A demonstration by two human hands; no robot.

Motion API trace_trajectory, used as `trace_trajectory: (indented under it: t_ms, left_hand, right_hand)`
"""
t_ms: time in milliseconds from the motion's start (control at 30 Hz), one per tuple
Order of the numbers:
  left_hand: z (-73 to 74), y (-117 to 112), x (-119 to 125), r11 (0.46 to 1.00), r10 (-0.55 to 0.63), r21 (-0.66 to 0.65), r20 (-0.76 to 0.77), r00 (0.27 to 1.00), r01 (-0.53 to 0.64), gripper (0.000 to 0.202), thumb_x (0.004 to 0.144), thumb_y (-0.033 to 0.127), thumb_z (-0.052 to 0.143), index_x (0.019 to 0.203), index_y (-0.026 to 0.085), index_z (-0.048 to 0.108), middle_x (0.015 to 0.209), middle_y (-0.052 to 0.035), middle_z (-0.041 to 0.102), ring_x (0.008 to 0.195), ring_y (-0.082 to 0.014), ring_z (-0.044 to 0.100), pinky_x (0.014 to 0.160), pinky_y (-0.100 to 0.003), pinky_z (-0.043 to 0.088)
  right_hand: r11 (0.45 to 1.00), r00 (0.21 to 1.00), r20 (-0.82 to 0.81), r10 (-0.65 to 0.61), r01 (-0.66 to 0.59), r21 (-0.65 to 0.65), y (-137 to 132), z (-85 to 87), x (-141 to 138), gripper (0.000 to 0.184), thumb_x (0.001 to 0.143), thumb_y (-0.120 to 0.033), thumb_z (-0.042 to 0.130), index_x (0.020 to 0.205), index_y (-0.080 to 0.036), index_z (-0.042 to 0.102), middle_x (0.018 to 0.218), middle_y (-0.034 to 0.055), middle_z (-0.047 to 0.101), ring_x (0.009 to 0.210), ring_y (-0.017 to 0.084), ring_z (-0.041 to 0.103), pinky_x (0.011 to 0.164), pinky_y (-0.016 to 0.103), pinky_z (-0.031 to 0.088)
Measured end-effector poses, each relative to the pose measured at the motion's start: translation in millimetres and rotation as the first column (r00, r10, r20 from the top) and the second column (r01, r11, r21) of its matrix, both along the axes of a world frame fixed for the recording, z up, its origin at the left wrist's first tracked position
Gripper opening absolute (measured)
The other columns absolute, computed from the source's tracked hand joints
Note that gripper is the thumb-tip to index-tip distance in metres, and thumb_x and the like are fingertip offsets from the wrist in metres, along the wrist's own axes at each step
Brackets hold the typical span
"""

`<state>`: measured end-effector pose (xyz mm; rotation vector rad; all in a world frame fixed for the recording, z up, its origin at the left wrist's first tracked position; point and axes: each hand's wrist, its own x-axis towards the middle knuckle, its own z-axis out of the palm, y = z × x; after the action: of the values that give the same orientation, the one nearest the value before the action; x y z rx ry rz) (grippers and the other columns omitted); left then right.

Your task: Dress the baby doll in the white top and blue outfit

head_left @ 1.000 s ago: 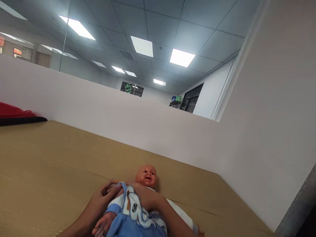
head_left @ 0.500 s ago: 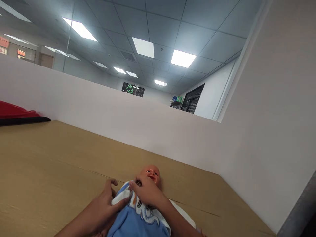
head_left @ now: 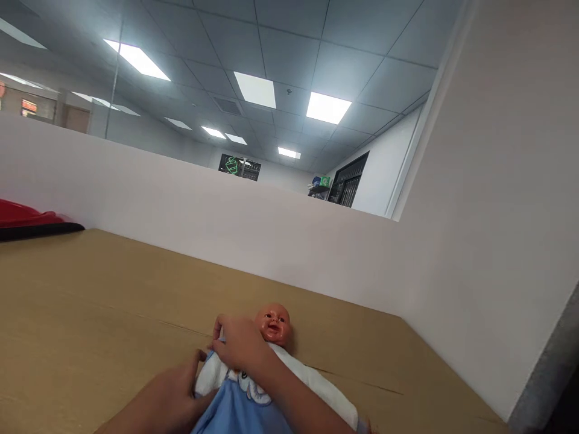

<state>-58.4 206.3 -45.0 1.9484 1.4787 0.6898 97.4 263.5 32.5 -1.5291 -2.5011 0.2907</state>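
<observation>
A baby doll (head_left: pixel 274 325) lies face up on the tan tabletop, its bald head pointing away from me. It wears a blue and white outfit (head_left: pixel 239 404) with an embroidered figure on the chest, partly covered by my forearm. My right hand (head_left: pixel 242 342) reaches across the chest and pinches the outfit's edge at the shoulder on the left side of the picture. Just below it, my left hand (head_left: pixel 181 386) grips the white sleeve on that same side, thumb and fingers around the cloth. The other white sleeve (head_left: pixel 332 392) stretches out to the right.
A low white partition (head_left: pixel 253 220) runs behind the tan tabletop (head_left: pixel 113 283) and meets a white wall (head_left: pixel 488 199) on the right. At the far left edge lies a red item with a black rim (head_left: pixel 36 229). Glass and ceiling lights show above.
My right hand has moved left from beside the doll's chin to the shoulder, uncovering the doll's face and neck. My left hand has shifted slightly down and left along the sleeve.
</observation>
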Motion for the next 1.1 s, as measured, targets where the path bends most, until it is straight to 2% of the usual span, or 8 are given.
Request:
trace_trajectory:
  t_ms: [167,267,367,600,733,867,1000,1100]
  left_hand:
    - [5.2,12.0,-8.8,0.972,0.021,0.227,-0.316,0.949,0.054,0.075,0.097,0.048,0.045,0.164,0.015,0.044,0.111,-0.0163,0.08,0.107,-0.0428,0.073,0.091,-0.052,0.053]
    - [7.9,20.2,-23.5,0.834,-0.095,0.476,-0.376,0.922,0.28,0.063,0.095,0.04,0.056,0.156,0.023,0.056,0.108,-0.0103,0.078,0.099,-0.0354,0.07,0.092,-0.047,0.049]
    - [12.2,26.7,-40.6,0.741,-0.088,0.602,-0.354,0.931,0.299,0.047,0.097,0.034,0.058,0.144,0.03,0.065,0.105,-0.0047,0.075,0.093,-0.0292,0.068,0.093,-0.043,0.044]
    - [6.8,43.7,-49.4,0.945,0.07,0.325,-0.274,0.959,0.024,0.046,0.103,0.053,0.04,0.116,0.024,0.073,0.1,-0.0104,0.077,0.1,-0.034,0.073,0.085,-0.041,0.048]
    - [-11.5,52.9,-47.5,0.95,0.107,0.311,-0.268,0.957,-0.019,0.045,0.101,0.053,0.039,0.108,0.025,0.073,0.099,-0.0122,0.078,0.1,-0.0346,0.075,0.081,-0.04,0.05]
    - [-26.4,58.7,-53.1,0.939,0.095,0.344,-0.277,0.956,0.007,0.044,0.101,0.051,0.038,0.099,0.023,0.071,0.105,-0.0139,0.078,0.104,-0.0354,0.075,0.09,-0.045,0.052]
    - [-27.3,58.2,-57.3,0.922,0.076,0.387,-0.261,0.962,0.032,0.043,0.102,0.051,0.039,0.1,0.024,0.073,0.111,-0.0132,0.076,0.107,-0.0336,0.074,0.095,-0.045,0.053]
    - [-26.1,57.3,-58.0,0.928,0.063,0.371,-0.249,0.967,0.035,0.045,0.103,0.053,0.041,0.103,0.023,0.074,0.109,-0.0124,0.078,0.105,-0.0344,0.074,0.095,-0.046,0.053]
  right_hand:
    - [0.994,0.994,0.04,-0.102,0.1,0.05,12.2,-0.1,12.1,0.018,0.101,-0.028,0.069,0.117,-0.02,0.075,0.121,0.0121,0.083,0.116,0.03,0.077,0.084,0.035,0.049]
    - [0.979,0.978,0.066,-0.197,0.192,0.073,21.6,3.8,22.0,0.021,0.102,-0.021,0.064,0.12,-0.018,0.075,0.122,0.0151,0.082,0.116,0.031,0.077,0.084,0.035,0.051]
    - [0.956,0.949,0.12,-0.291,0.284,0.073,27.4,10.0,34.5,0.028,0.095,-0.013,0.068,0.122,-0.011,0.074,0.117,0.0223,0.082,0.112,0.037,0.078,0.081,0.038,0.054]
    - [0.944,0.938,0.107,-0.329,0.322,0.075,7.2,16.0,65.6,0.027,0.098,-0.009,0.059,0.12,-0.009,0.074,0.126,0.025,0.078,0.123,0.041,0.074,0.093,0.044,0.054]
    - [0.966,0.966,0.022,-0.259,0.259,0.024,-0.8,12.5,79.2,0.023,0.101,-0.015,0.062,0.119,-0.01,0.075,0.126,0.0221,0.079,0.123,0.037,0.073,0.098,0.042,0.051]
    - [0.981,0.98,-0.107,-0.168,0.156,-0.111,-10.8,6.5,102.4,0.031,0.102,-0.043,0.066,0.118,-0.018,0.076,0.116,0.0119,0.083,0.108,0.028,0.077,0.086,0.034,0.053]
    - [0.902,0.907,-0.38,-0.183,0.001,-0.433,-40.8,-4.8,144.6,0.058,0.091,-0.053,0.074,0.136,-0.018,0.068,0.117,0.0106,0.082,0.099,0.027,0.077,0.08,0.033,0.053]
    - [0.896,0.862,-0.463,-0.206,-0.023,-0.443,-69.7,-18.2,181.1,0.051,0.085,-0.053,0.079,0.125,-0.022,0.074,0.114,0.0065,0.079,0.105,0.027,0.072,0.089,0.034,0.051]
